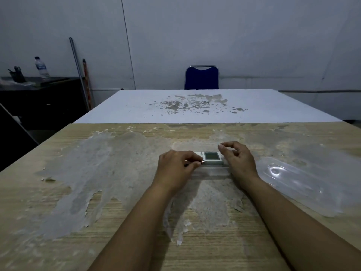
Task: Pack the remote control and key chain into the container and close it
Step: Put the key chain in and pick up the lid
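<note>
A white remote control [212,158] with a grey screen lies inside the clear plastic container [195,145] at the table's middle. My left hand [175,167] is closed at the remote's left end, pinching a small reddish, metallic piece [202,162] that looks like part of the key chain; the rest is hidden under my fingers. My right hand [238,159] rests at the container's right end, fingers curled over its rim, holding nothing I can make out. The clear lid [298,180] lies flat on the table to the right.
The wooden table [97,192] has a worn, peeling surface. A white table [205,106] stands beyond it, with a blue chair [202,78] behind. A dark cabinet [39,98] with a water bottle [41,67] is at the far left.
</note>
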